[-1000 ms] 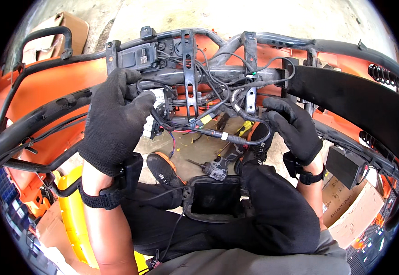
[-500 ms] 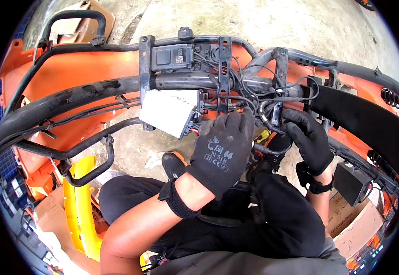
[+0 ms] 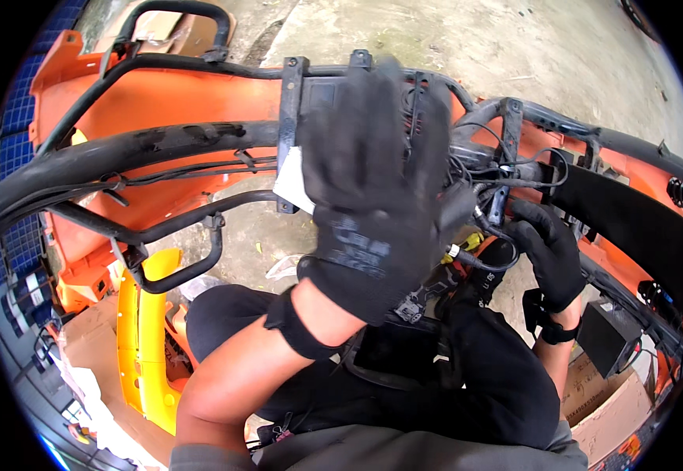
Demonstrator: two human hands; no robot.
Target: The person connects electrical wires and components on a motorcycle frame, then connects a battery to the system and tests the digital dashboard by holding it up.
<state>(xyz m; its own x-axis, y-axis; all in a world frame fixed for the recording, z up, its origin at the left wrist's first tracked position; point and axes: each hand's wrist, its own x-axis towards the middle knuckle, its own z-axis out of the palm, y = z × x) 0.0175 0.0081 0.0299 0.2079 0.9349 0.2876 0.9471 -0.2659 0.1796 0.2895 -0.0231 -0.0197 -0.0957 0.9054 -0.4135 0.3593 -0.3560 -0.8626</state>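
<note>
- Two gloved hands show from the head: the left hand (image 3: 377,192) fans its fingers over the black frame (image 3: 200,140); the right hand (image 3: 545,247) curls at the frame's near side, grip impossible to tell.
- One cable loop (image 3: 515,253) hangs that side, just left of the nearer right hand, curving left to right.

Pale print (image 3: 361,247) on the left glove (image 3: 373,196) seems too blurred to read. Dark characters (image 3: 587,403) mark the rightmost cardboard box (image 3: 612,420).

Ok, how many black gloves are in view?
2: one on the left hand, spread open over the black frame; one on the right hand, beside the cable loop. The left hand could hide more.
</note>
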